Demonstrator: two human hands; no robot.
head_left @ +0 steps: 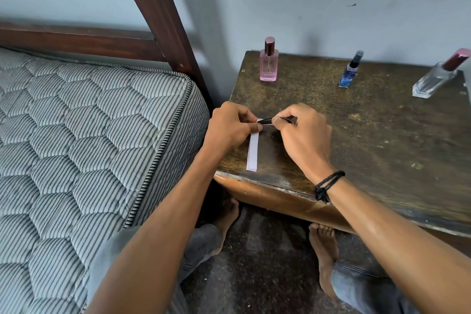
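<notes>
A narrow white paper strip (252,153) lies on the worn wooden bedside table (356,135), running toward its front edge. My left hand (229,127) pinches the far end of the strip. My right hand (300,132) grips a thin black pen (267,120) whose tip sits at that same end of the strip. A black cord bracelet circles my right wrist.
Three bottles stand along the table's back: a pink perfume bottle (269,62), a small blue spray bottle (349,71) and a clear bottle with a dark red cap (438,76). A striped mattress (89,148) and dark wooden bed frame (158,20) are at the left. My bare feet are on the floor below.
</notes>
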